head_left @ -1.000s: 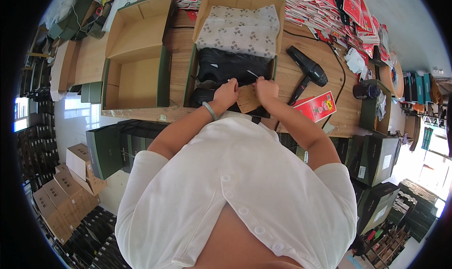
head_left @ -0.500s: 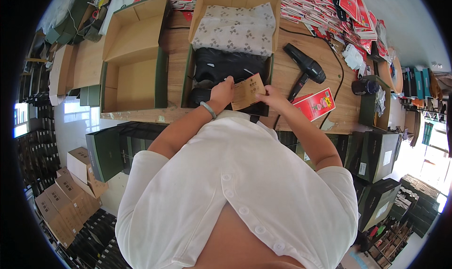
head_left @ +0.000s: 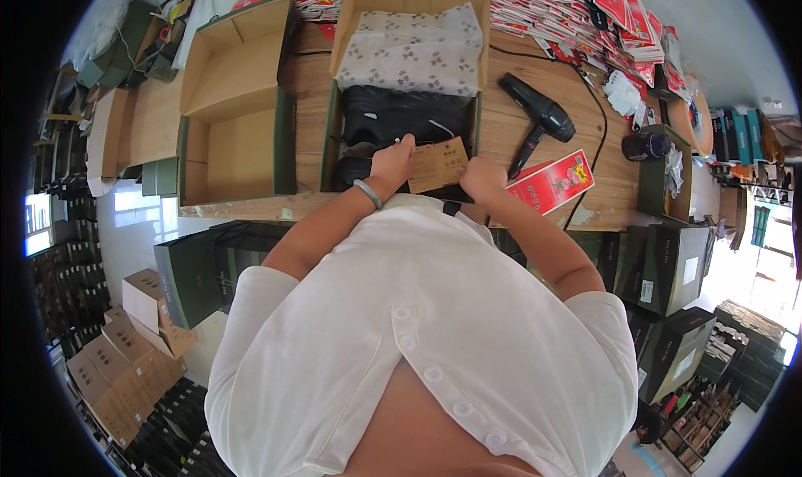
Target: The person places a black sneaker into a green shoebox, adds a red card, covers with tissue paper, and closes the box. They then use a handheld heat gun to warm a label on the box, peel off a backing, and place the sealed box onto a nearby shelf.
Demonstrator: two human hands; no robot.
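Note:
A brown printed card (head_left: 438, 166) lies between my hands, over the near part of a green shoebox (head_left: 331, 134). My left hand (head_left: 393, 161), with a bangle on its wrist, has its fingers closed at the card's left edge. My right hand (head_left: 484, 178) is curled at the card's right edge, its fingertips mostly hidden. Behind the card, black shoes (head_left: 393, 114) rest in the open box, partly covered by my hands. White patterned tissue paper (head_left: 409, 49) is folded back against the raised lid.
Right of the box lie a black hair dryer (head_left: 539, 109) and a red leaflet (head_left: 555, 180). An empty open shoebox (head_left: 238, 155) stands at left. Red packets (head_left: 551, 17) are heaped at the back. A dark jar (head_left: 645, 146) sits near the table's right end, and a cable crosses the tabletop.
The card has turned from a tilt to nearly level and sits slightly lower at its right end. My right hand has curled more and shifted slightly right. My left hand has hardly moved.

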